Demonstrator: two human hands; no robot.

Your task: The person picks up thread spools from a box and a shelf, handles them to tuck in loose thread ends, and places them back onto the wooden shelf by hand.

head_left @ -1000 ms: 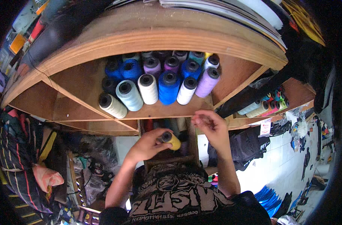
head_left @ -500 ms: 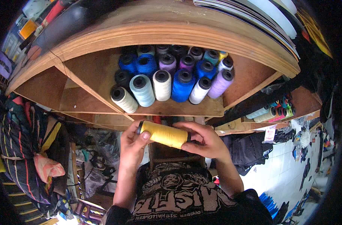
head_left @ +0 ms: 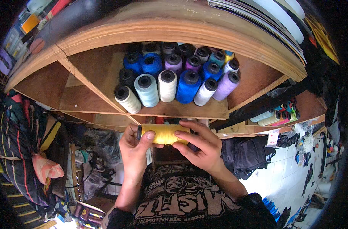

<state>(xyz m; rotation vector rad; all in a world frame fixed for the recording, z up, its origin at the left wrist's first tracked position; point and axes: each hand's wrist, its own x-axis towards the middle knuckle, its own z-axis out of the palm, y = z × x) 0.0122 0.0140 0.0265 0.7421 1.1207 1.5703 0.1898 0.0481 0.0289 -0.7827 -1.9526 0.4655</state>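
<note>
A spool of yellow thread (head_left: 162, 133) lies sideways between my two hands, below the shelf's front edge. My left hand (head_left: 135, 143) grips its black-capped left end, the thumb pressed along the thread. Over the right end, the fingers of my right hand (head_left: 198, 143) rest on the wound thread, thumb below and fingers above. That right end cap is mostly hidden by the fingers. Just beyond, several upright thread spools stand in the wooden shelf, among them a blue spool (head_left: 188, 87), a cream spool (head_left: 167, 87) and a lilac spool (head_left: 226, 86).
The wooden shelf (head_left: 170, 30) has dividers and a thick front edge above my hands. More coloured spools (head_left: 271, 116) sit in a compartment at the right. Dark striped cloth (head_left: 17, 149) hangs at the left, and black fabric (head_left: 244, 154) lies to the right.
The yellow spool has turned closer to level. My right hand has shifted from gripping its end cap to farther over the wound thread; my left hand still holds the other end.
</note>
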